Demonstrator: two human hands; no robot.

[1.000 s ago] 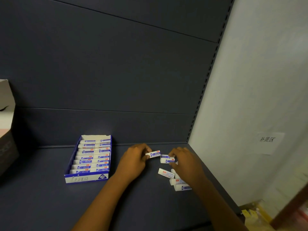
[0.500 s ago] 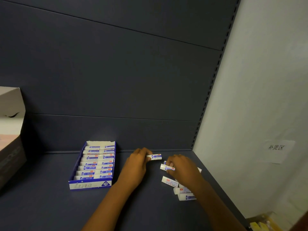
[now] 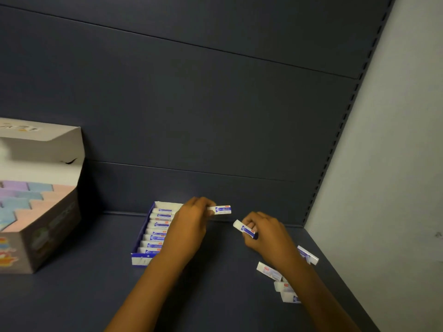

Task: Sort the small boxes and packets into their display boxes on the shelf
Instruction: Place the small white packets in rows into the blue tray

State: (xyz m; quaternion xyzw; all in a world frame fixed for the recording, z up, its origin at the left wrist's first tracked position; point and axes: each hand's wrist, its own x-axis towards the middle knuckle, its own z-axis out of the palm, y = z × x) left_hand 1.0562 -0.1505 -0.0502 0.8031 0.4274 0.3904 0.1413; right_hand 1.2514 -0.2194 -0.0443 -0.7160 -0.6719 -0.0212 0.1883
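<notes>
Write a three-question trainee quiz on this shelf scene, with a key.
1. True or false: the left hand holds a packet.
2. The right hand holds: A) nothing B) a second packet C) a lid
3. The blue display box lies to which side of the loose packets on the shelf?

Key: 1 true; 2 B; 3 left.

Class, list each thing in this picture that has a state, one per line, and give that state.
Blue-and-white cardboard display box: open, nearly full.
Large grey box of pastel blocks: lid up.
Left hand: pinching one small white packet.
Right hand: gripping another.
Loose white packets: lying on shelf.
</notes>
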